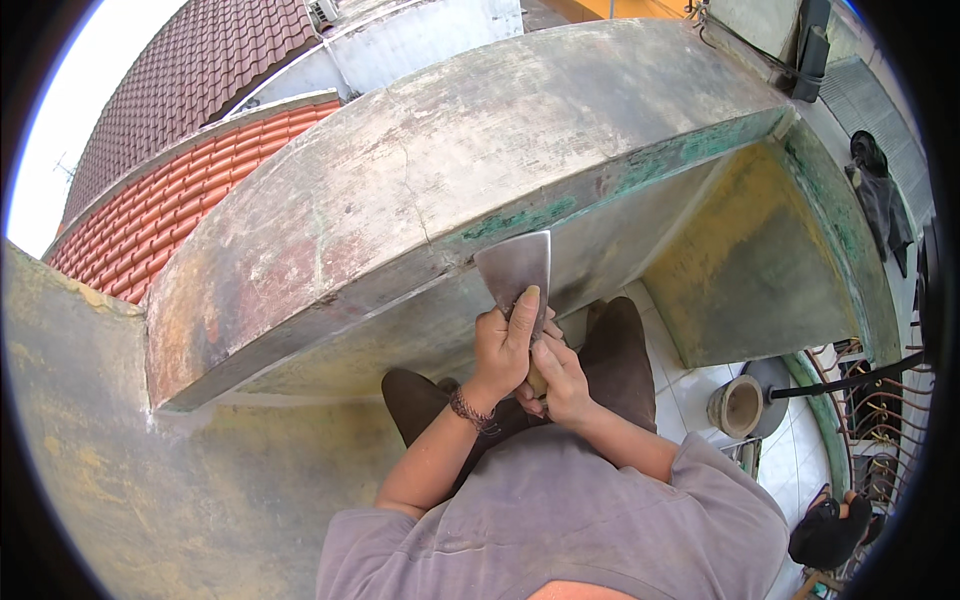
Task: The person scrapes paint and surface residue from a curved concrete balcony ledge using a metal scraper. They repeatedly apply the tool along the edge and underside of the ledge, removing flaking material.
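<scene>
A wide-bladed metal scraper (520,268) points away from me, its flared blade up at the front edge of a worn concrete ledge (400,180). Whether the blade touches the ledge I cannot tell. My left hand (500,350) is closed round the scraper near the base of the blade, thumb laid along the metal. Just below and to the right, my right hand (563,382) wraps the handle, which is mostly hidden by fingers. Patches of green paint (520,217) and a thin crack mark the ledge by the blade.
A stained wall (90,400) rises at the left and a yellowish concrete side panel (760,260) at the right. On the white-tiled floor stand a round pot (735,407) and, farther right, curved metal railings (885,400). Dark cloth (880,205) hangs at far right. Tiled roofs (190,185) lie beyond the ledge.
</scene>
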`<state>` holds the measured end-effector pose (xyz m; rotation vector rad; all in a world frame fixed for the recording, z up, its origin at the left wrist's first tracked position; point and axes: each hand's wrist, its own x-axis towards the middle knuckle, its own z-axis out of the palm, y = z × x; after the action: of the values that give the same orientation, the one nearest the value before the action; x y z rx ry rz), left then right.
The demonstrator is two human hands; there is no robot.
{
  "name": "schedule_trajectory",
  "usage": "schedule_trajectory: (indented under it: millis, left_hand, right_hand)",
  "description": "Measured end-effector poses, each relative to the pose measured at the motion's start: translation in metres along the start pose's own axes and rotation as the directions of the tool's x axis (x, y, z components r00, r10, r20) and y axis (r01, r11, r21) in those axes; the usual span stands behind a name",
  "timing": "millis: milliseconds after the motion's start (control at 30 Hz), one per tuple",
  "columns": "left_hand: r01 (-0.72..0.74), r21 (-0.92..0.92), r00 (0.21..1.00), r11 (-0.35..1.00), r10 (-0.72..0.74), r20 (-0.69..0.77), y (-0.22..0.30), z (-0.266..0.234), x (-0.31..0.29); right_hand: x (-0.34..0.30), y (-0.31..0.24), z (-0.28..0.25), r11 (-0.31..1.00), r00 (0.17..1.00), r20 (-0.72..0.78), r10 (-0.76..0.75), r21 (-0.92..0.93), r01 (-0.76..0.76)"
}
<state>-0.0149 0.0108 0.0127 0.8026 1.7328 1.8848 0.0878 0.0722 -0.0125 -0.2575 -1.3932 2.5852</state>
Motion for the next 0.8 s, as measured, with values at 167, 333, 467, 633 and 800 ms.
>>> schedule_trajectory:
  millis: [167,333,467,633,800]
  left_hand:
    - [0.005,-0.006,0.999,1.0,-0.005,-0.037,0.004,0.001,0.005]
    - [-0.026,0.009,1.0,1.0,0.026,-0.005,0.005,-0.001,0.007]
    - [-0.005,0.009,1.0,1.0,0.005,-0.031,0.005,0.0,0.005]
    - [-0.088,0.002,0.996,0.996,0.088,-0.023,0.024,-0.002,0.013]
    - [-0.051,-0.046,0.998,0.998,0.049,-0.038,0.009,-0.002,0.009]
  right_hand:
    - [0.004,-0.004,0.0,1.0,1.0,0.024,0.015,0.009,-0.016]
    - [0.004,-0.008,0.005,1.0,0.999,-0.014,0.029,0.009,-0.029]
    - [0.005,-0.001,0.001,0.999,1.0,0.009,0.014,-0.038,-0.013]
    - [0.012,-0.016,0.009,0.994,0.997,0.037,-0.07,-0.082,0.073]
    - [0.009,-0.003,0.008,0.994,0.999,-0.013,-0.048,-0.097,0.047]
